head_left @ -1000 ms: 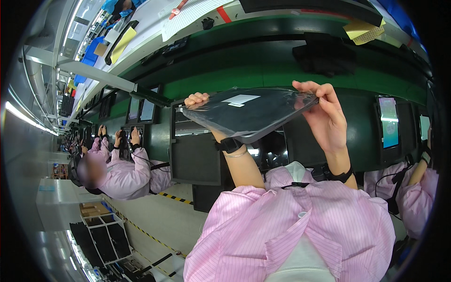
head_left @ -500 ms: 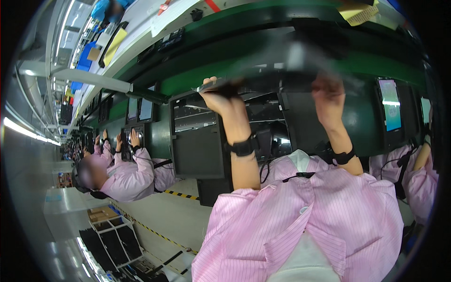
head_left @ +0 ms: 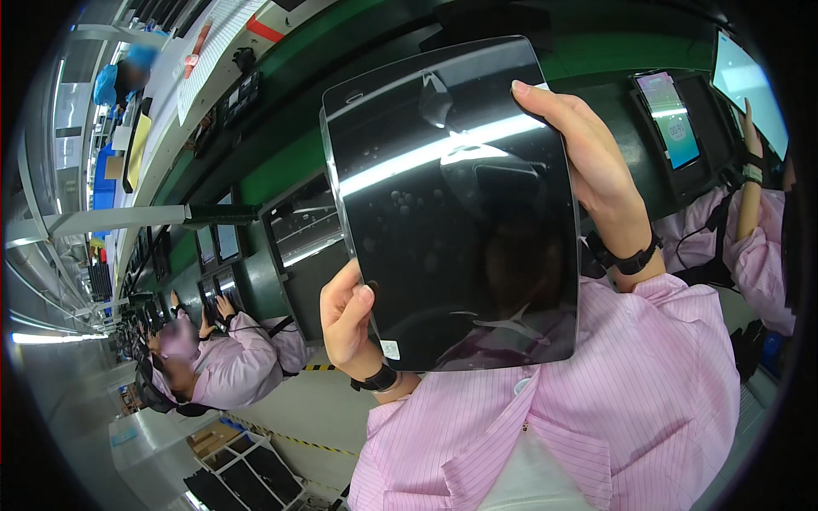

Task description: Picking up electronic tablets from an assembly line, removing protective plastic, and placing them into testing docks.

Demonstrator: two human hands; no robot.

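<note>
A large black tablet (head_left: 460,230) with a glossy screen and a clear film fills the middle of my view, held up above the bench close to my chest. My left hand (head_left: 345,319) pinches its lower left edge, thumb on the front. My right hand (head_left: 592,153) grips the upper right edge, thumb on the screen and most fingers hidden behind. Ceiling light streaks, a dark reflection and small bubble-like spots show on the screen. Near its lower left corner sits a small white label (head_left: 389,349).
Behind the tablet runs a green and black bench (head_left: 588,60). A black tray (head_left: 311,289) lies to the left, a lit device (head_left: 671,119) in a dark holder to the right. Co-workers in pink sit left (head_left: 243,366) and right (head_left: 758,247). A metal bar (head_left: 111,223) crosses the left.
The tablet, blurred over the far side of the bench before, has come up close with its screen toward me. Both hands moved with it, and my view has tilted.
</note>
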